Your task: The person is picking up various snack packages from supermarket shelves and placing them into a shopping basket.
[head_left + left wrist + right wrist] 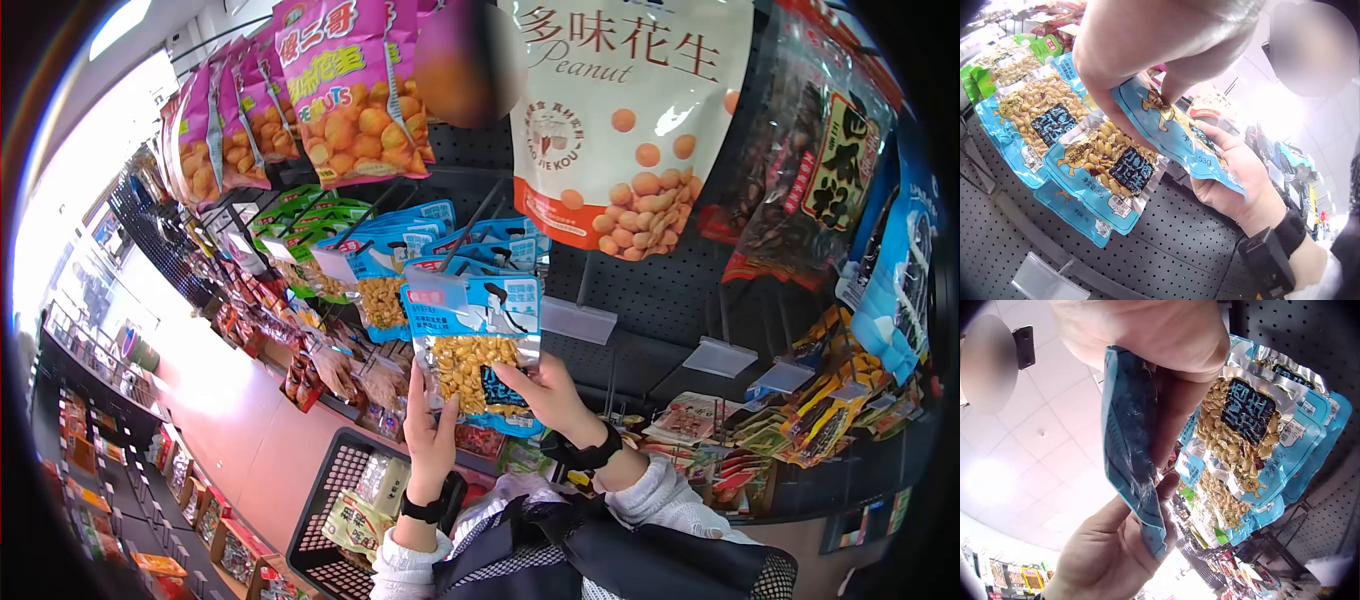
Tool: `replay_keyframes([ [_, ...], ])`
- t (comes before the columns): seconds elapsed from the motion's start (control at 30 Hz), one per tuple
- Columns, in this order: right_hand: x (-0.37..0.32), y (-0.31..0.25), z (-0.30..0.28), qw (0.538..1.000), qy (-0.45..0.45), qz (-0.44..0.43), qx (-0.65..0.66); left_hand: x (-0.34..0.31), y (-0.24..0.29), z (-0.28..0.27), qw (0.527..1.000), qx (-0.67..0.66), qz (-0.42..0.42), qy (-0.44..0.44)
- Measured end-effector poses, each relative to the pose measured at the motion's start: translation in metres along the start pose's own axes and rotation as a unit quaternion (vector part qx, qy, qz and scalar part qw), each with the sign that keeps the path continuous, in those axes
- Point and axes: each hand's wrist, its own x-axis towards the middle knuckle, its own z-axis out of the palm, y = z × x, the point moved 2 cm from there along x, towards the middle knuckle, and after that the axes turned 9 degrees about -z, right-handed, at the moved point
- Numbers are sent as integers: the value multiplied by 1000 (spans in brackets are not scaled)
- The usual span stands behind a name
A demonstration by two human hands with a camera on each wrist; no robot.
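Both hands hold one blue peanut packet (478, 365) with a clear window of nuts, upright in front of the hanging rack. My left hand (430, 445) pinches its lower left edge, thumb on the front. The right hand (550, 398) grips the lower right side, its thumb lying across the dark label. From the left wrist the packet (1175, 134) is seen tilted between the hands; the right wrist view shows it (1130, 425) nearly edge-on. Matching packets (1107, 165) hang close behind it.
Large white peanut bags (620, 120) and purple nut bags (350, 110) hang above. Green packets (290, 225) hang to the left. Below stands a black shopping basket (318, 500) with packaged food inside. Plastic price-tag holders (720, 357) jut out on the right.
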Motion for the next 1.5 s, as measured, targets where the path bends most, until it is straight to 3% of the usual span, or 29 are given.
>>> replay_keyframes([
  [0.5,14,4,11,998,34,-41,-32,18,-4,-6,1000,20,-14,-13],
  [0.67,15,15,6,996,61,5,-58,30,-11,-5,1000,5,-3,-20],
  [0.8,22,33,-6,993,95,-21,-59,30,-35,-14,988,148,45,-3],
  [0.87,23,39,-10,991,127,-9,-45,20,-53,-23,992,55,-111,-20],
  [0.9,23,28,1,986,147,-57,-49,8,-67,-31,996,48,-70,4],
  [1.0,4,35,-3,975,195,7,-102,-32,-100,-67,986,-87,-144,10],
  [1.03,-1,35,4,978,195,-37,-66,-51,-111,-86,983,-84,-162,21],
  [1.1,-27,66,-21,980,171,3,-103,-92,-130,-126,971,-49,-213,92],
  [1.13,-34,62,-2,980,194,17,-38,-116,-137,-148,962,-27,-240,127],
  [1.2,-54,78,10,979,191,55,-43,-168,-163,-189,931,31,-280,234],
  [1.3,-78,107,49,977,180,98,-51,-248,-203,-249,857,104,-338,376],
  [1.37,-90,130,76,973,189,117,-53,-290,-203,-277,797,106,-375,462],
  [1.4,-93,138,94,974,177,127,-57,-308,-204,-289,763,93,-395,503],
  [1.5,-103,157,161,975,31,192,-106,-378,-262,-325,664,149,-494,541],
])
